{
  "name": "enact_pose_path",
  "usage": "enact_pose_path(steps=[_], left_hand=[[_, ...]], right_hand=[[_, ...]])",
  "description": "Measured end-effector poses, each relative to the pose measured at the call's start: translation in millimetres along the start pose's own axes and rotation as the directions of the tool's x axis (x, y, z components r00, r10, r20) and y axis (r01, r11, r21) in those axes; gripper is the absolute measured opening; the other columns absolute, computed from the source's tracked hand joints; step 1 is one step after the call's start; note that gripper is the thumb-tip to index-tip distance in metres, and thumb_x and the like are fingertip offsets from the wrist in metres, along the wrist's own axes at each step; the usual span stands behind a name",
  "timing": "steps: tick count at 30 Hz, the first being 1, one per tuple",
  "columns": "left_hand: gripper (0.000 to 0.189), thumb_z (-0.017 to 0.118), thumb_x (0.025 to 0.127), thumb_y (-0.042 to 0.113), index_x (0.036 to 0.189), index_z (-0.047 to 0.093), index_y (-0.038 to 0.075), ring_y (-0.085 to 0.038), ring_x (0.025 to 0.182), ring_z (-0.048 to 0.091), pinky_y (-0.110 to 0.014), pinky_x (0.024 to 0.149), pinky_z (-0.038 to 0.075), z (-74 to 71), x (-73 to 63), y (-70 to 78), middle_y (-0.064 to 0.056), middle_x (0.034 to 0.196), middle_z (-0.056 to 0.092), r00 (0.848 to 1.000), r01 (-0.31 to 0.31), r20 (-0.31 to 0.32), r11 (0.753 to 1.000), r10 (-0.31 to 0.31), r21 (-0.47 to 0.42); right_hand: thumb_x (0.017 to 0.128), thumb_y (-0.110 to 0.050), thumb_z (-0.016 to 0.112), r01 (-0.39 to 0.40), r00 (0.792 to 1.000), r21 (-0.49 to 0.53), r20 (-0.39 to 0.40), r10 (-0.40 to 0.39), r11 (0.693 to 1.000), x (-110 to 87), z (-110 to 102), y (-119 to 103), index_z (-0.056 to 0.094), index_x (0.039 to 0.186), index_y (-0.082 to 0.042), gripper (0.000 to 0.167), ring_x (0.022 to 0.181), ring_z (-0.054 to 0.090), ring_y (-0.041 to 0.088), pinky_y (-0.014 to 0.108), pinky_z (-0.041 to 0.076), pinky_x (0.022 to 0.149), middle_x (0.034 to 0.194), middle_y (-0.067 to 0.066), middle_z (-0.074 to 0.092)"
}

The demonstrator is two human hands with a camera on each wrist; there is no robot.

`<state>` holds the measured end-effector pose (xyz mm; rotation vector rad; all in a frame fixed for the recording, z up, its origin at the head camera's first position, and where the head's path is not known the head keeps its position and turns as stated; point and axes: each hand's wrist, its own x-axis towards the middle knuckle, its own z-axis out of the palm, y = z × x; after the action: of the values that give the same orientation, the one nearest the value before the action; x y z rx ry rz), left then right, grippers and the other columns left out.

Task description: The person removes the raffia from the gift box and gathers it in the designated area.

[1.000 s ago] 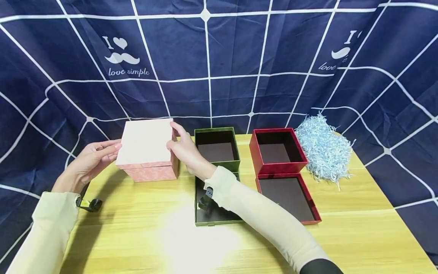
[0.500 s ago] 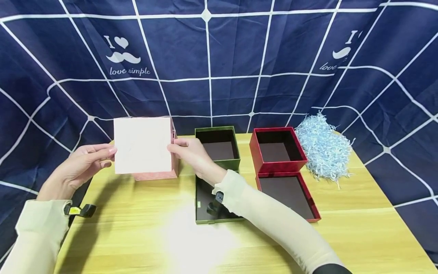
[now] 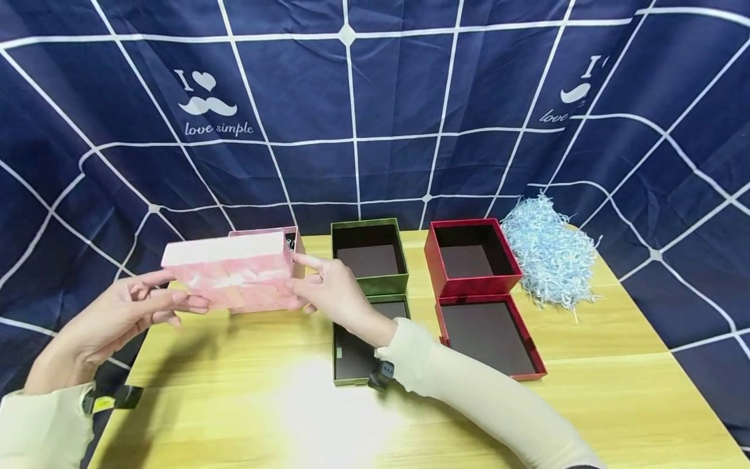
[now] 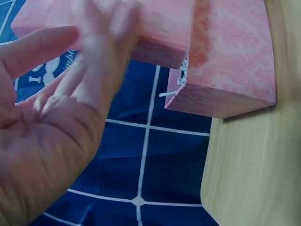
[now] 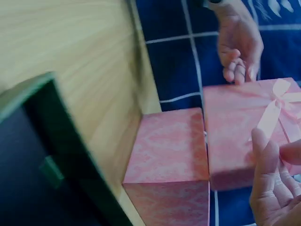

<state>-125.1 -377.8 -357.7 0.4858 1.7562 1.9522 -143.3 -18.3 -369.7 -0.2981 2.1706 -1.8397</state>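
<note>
A pink box lid (image 3: 234,277) is held tilted in front of the pink box (image 3: 299,244), with a pale strip along its upper edge. On its pink face the right wrist view shows a ribbon bow (image 5: 280,101). At the lid's right edge, my right hand (image 3: 336,290) pinches it between thumb and fingers. My left hand (image 3: 125,312) has its fingers extended, with their tips at the lid's left edge; in the left wrist view they are blurred. The box is partly uncovered; white strips (image 4: 181,75) show at its rim, and most of its inside is hidden.
To the right stand a green box (image 3: 375,283) and a red box (image 3: 480,286), both uncovered. A green lid (image 3: 351,378) and a red lid (image 3: 492,335) lie in front of them. Pale blue paper shreds (image 3: 547,254) lie at the table's right. A blue curtain (image 3: 392,98) surrounds the table (image 3: 246,404).
The pink lid has come off the box, moved toward me and tipped, so its pink face now shows instead of the white one. The left hand has moved left and lower.
</note>
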Motion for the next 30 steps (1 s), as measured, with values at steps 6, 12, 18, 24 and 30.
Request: enact_pose_path(steps=[6, 12, 18, 24, 30], left_hand=[[0.055, 0.024, 0.118, -0.005, 0.153, 0.063, 0.009, -0.033, 0.125, 0.071, -0.039, 0.092, 0.062, 4.0, -20.6, -8.3, -0.02, 0.142, 0.069, 0.996, 0.014, 0.088, 0.992, -0.003, -0.122], [0.051, 0.026, 0.119, 0.0, 0.15, 0.066, 0.006, -0.021, 0.114, 0.075, -0.032, 0.086, 0.063, 12.3, -30.8, -19.4, -0.008, 0.145, 0.069, 0.999, -0.019, -0.041, 0.991, 0.013, -0.136], [0.05, 0.035, 0.116, -0.005, 0.154, 0.063, 0.013, -0.01, 0.112, 0.071, -0.028, 0.087, 0.061, 19.3, -41.2, -38.9, 0.001, 0.132, 0.072, 0.996, -0.001, -0.094, 1.0, 0.001, -0.003], [0.054, 0.038, 0.109, -0.017, 0.159, 0.048, 0.002, -0.018, 0.109, 0.074, -0.033, 0.084, 0.061, 29.8, -51.8, -56.4, -0.013, 0.128, 0.075, 0.997, -0.071, -0.017, 0.995, 0.072, 0.066], [0.059, 0.043, 0.106, -0.021, 0.162, 0.039, -0.001, -0.023, 0.117, 0.074, -0.033, 0.091, 0.06, 34.9, -54.1, -72.5, -0.016, 0.136, 0.071, 0.994, -0.098, 0.051, 0.995, 0.097, 0.026]], right_hand=[[0.099, -0.008, 0.069, 0.039, 0.999, -0.064, 0.022, -0.038, 0.997, -25.4, 2, 9, 0.066, 0.153, -0.025, 0.057, 0.068, 0.077, 0.021, 0.022, 0.03, 0.045, 0.062, -0.004, 0.068], [0.102, -0.012, 0.066, -0.003, 0.999, -0.001, 0.053, 0.003, 1.0, -42.2, 6, 21, 0.072, 0.147, -0.029, 0.049, 0.072, 0.078, 0.022, 0.022, 0.036, 0.047, 0.083, -0.003, 0.081], [0.113, -0.03, 0.06, -0.035, 0.994, 0.113, 0.107, 0.023, 0.993, -48.3, 6, 32, 0.071, 0.148, -0.019, 0.039, 0.096, 0.079, 0.03, 0.037, 0.065, 0.078, 0.101, 0.004, 0.081], [0.106, -0.037, 0.071, -0.038, 0.988, 0.013, 0.153, 0.036, 0.999, -59.3, 8, 39, 0.069, 0.149, -0.026, 0.044, 0.087, 0.079, 0.032, 0.038, 0.063, 0.076, 0.101, -0.008, 0.081], [0.106, -0.026, 0.071, -0.048, 0.973, -0.059, 0.223, 0.06, 0.997, -68.6, 13, 49, 0.056, 0.16, -0.026, 0.056, 0.078, 0.077, 0.018, 0.037, 0.064, 0.072, 0.123, 0.0, 0.074]])
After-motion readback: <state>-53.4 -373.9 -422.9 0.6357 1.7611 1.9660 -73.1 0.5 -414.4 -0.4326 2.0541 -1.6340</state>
